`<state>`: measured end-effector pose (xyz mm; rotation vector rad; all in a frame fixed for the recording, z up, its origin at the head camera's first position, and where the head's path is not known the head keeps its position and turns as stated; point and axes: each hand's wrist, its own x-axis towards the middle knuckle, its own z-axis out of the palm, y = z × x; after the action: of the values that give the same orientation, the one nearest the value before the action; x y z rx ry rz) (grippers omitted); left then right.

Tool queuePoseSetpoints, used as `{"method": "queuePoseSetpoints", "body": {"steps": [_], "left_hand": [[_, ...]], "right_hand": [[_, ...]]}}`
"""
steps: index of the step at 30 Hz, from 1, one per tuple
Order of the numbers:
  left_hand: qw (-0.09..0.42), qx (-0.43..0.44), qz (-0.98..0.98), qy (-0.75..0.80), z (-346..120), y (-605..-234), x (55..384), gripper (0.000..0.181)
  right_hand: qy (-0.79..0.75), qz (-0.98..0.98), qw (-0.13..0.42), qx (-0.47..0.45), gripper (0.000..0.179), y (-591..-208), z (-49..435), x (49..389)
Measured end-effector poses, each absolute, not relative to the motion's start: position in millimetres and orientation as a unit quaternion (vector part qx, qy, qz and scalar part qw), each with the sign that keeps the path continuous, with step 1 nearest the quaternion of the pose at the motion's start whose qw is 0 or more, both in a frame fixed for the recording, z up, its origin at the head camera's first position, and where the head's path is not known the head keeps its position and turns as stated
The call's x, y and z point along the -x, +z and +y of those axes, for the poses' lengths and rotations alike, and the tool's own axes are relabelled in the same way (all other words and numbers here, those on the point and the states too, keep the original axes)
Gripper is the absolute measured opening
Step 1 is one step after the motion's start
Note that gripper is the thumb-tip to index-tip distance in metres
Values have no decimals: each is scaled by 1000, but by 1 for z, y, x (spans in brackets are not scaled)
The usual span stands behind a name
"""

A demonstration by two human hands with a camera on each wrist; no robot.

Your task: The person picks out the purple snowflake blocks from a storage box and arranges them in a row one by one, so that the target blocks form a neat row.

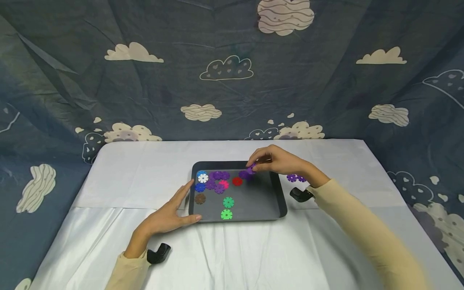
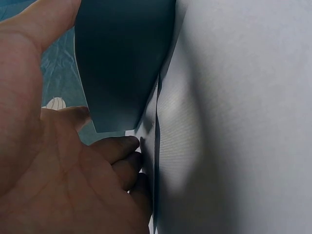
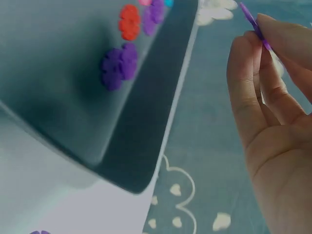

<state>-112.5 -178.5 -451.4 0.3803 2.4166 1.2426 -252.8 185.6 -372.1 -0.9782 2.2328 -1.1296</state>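
My right hand is above the back right of a dark grey tray, pinching a purple notched flower disc between thumb and fingertips. The right wrist view shows that disc edge-on. Other purple discs lie below in the tray, beside a red disc. At the tray's front left corner, my left hand rests with thumb and fingers spread along two sides. In the left wrist view the tray wall stands between thumb and index finger.
In the tray's left half lie several purple discs, blue ones, a white, a pink, a brown and two green discs. More purple discs lie on the white cloth right of the tray.
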Motion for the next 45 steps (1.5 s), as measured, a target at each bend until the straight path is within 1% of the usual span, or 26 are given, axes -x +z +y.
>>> {"method": "queuePoseSetpoints", "body": {"steps": [12,29,33,37,45], "left_hand": [[196,-135,864,444,-178,-454,114,108],[188,-138,865,445,-178,-456,113,107],[187,-138,866,443,-178,-456,113,107],[187,-138,866,443,-177,-455,113,107],[186,-139,866,443,-177,-454,112,107]], "right_hand": [[-464,818,151,304,18,-377,233,243],[-503,842,57,185,22,-398,296,220],[-494,856,47,148,23,-403,311,217],[-497,858,44,120,29,-409,326,214],[-502,859,59,86,38,-420,351,209]]}}
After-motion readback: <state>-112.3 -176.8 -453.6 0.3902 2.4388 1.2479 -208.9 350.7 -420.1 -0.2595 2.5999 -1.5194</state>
